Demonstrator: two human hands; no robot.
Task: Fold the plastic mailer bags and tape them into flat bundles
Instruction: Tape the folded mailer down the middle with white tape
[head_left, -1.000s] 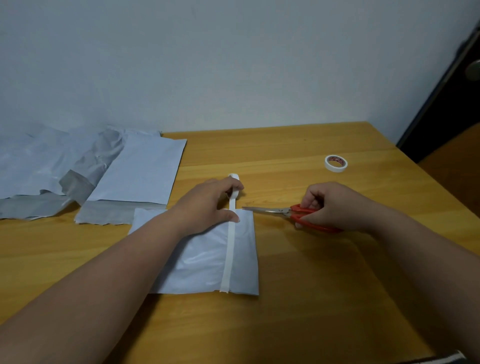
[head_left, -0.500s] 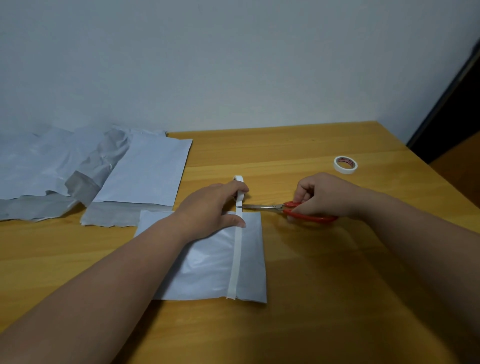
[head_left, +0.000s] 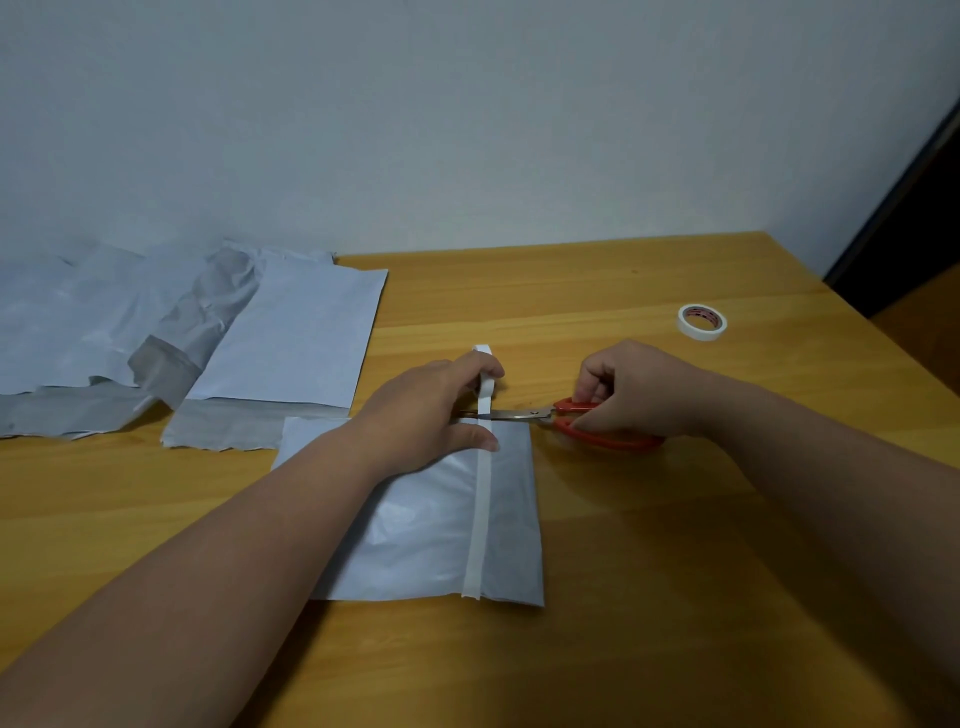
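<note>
My left hand (head_left: 431, 410) pinched the white tape strip's (head_left: 482, 499) free end taut above the folded grey plastic mailer (head_left: 431, 530) on the wooden worktop (head_left: 675, 597), so my right hand (head_left: 639, 389), curled round the red-handled scissors (head_left: 582, 421), could cut it; blades seemingly across the strip

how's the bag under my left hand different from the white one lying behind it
The folded bag is doubled into a compact bundle with a tape strip along it; the flat bag lies unfolded and untaped. The left hand holds the folded one down; nothing touches the flat one. Both are pale plastic mailers.
</note>
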